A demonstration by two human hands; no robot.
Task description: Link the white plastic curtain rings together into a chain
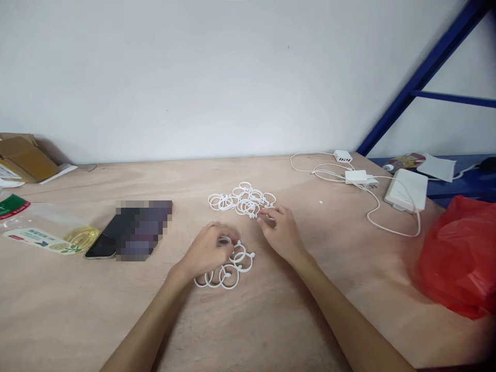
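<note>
Many thin white plastic rings, each with a small round tab, lie in two groups on the wooden table. The farther pile of white rings [244, 201] is tangled and overlapping. Nearer to me is a looser group of white rings [228, 276]. Over that near group, my left hand [211, 248] is curled with thumb and fingers closed around a white ring [223, 241]; its fingertips are partly hidden. My right hand [282, 230] reaches to the right edge of the far pile. Its thumb and forefinger are a little apart there, close to the rings, and I see nothing held between them.
On the left lie a black phone [103, 240], partly blurred out, a clear plastic package [46, 227] and a cardboard box [27, 157]. White chargers [355, 177] with cables, a white box [406, 190] and a red plastic bag [461, 258] are on the right. A wall stands behind.
</note>
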